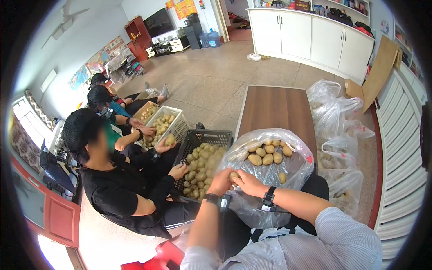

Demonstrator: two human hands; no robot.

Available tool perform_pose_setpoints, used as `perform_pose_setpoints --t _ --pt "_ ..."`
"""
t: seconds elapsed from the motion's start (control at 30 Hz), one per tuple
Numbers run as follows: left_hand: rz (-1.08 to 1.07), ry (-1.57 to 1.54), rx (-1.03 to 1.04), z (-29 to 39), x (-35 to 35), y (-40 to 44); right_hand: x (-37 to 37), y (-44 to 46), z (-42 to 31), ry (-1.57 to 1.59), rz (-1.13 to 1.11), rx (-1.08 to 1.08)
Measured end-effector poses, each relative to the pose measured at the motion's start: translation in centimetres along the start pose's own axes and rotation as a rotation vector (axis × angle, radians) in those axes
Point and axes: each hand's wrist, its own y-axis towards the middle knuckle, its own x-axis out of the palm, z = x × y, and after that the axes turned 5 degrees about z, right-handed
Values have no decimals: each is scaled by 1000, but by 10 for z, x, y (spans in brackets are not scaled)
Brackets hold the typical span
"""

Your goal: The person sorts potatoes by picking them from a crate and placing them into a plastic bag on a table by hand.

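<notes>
Both of my hands meet in front of me around one potato [233,177]. My left hand [220,182] is closed on its left side, and my right hand [248,183] grips it from the right. Just beyond them, an open clear plastic bag [229,157] spreads over the end of a brown table [276,110]. Several potatoes [267,159] lie grouped in the bag, and a single one [282,177] rests nearer to me. To the left of my hands is a dark crate [210,134] full of potatoes.
A person in black [108,189] sits at the left, one hand at the dark crate. Other seated people are beyond, by a white crate [180,126] of potatoes. Filled plastic bags [335,148] line the floor at right. A white cabinet [297,36] stands at the back.
</notes>
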Motion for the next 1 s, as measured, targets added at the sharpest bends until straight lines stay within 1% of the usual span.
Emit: perform_pose_setpoints --t 0.03,0.07,0.1,0.13,0.17,0.2,0.23,0.27,0.3,0.33,0.37,0.4,0.47,0.5,0.57,0.6,0.67,0.7,0.77,0.83,0.9,0.97,1.0 --pt "-44 -129 -41 -3 -2 3 2 -1 4 18 19 -36" --pt "-45 -132 -40 -6 -5 6 3 -1 8 37 36 -71" --pt "-28 -97 -3 -9 -9 9 4 -2 13 35 34 -71" --pt "-11 -61 35 -9 -10 9 4 -4 19 2 80 -92" --pt "-11 -62 35 -9 -11 8 3 -6 26 -30 126 -114" --pt "28 -126 44 -8 -13 7 -1 -7 33 -31 125 -114" --pt "68 -191 54 -6 -14 5 -6 -9 44 -182 151 -170" --pt "69 -191 55 -8 -18 7 -12 -12 56 -332 177 -225" --pt "135 -249 93 -8 -21 8 -17 -17 68 -332 176 -226" --pt "201 -306 131 -11 -25 11 -22 -23 80 -428 225 -180" --pt "201 -306 132 -14 -30 13 -27 -29 87 -524 274 -132" --pt "231 -263 211 -18 -36 15 -32 -35 93 -524 275 -133" --pt "327 -30 376 -33 -52 30 -41 -47 102 -721 328 1" --pt "389 87 451 -40 -59 37 -43 -50 108 -721 331 4" --pt "470 -720 150 -27 -55 34 -43 -52 121 -773 433 -62" --pt "482 -728 170 -28 -59 36 -44 -54 128 -772 435 -60" --pt "522 -728 166 -30 -65 37 -49 -57 127 -820 275 27" --pt "562 -730 161 -31 -69 37 -51 -58 127 -819 277 27" --pt "575 -703 189 -38 -82 41 -50 -60 133 -827 342 -47" --pt "588 -676 216 -46 -97 47 -49 -64 141 -850 372 -43" --pt "608 -843 166 -53 -108 53 -49 -66 147 -877 401 -38" --pt "637 -889 130 -48 -106 49 -50 -67 149 -890 320 165" --pt "666 -933 92 -46 -105 48 -51 -68 150 -892 319 164"
